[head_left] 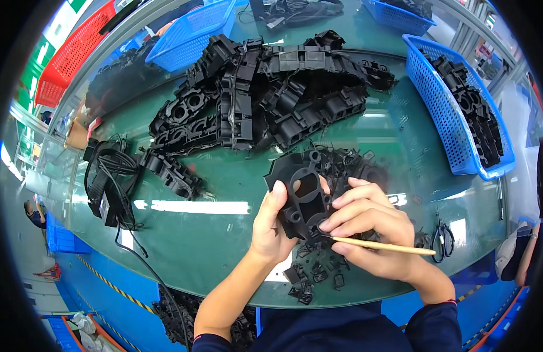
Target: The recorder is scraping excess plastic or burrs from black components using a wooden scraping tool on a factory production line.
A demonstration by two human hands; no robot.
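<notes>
Near the front of the green table, my left hand [268,227] grips a black molded plastic part [281,171] by its left side, thumb on the near face. A large round opening and several smaller ring-shaped holes show in it. Between the fingers of my right hand [377,226] is a slim tool with a wooden handle [394,246], pointing left. Its tip meets the lower right of the part, around a small hole; the working end is too small to make out. Fingertips of my right hand also rest against the part.
Black plastic scraps [300,276] lie under and around my hands. A big heap of black molded parts [239,105] covers the far side. Scissors [442,237] lie at right, below a blue basket [444,117] of parts. Coiled black cables [114,167] sit at left.
</notes>
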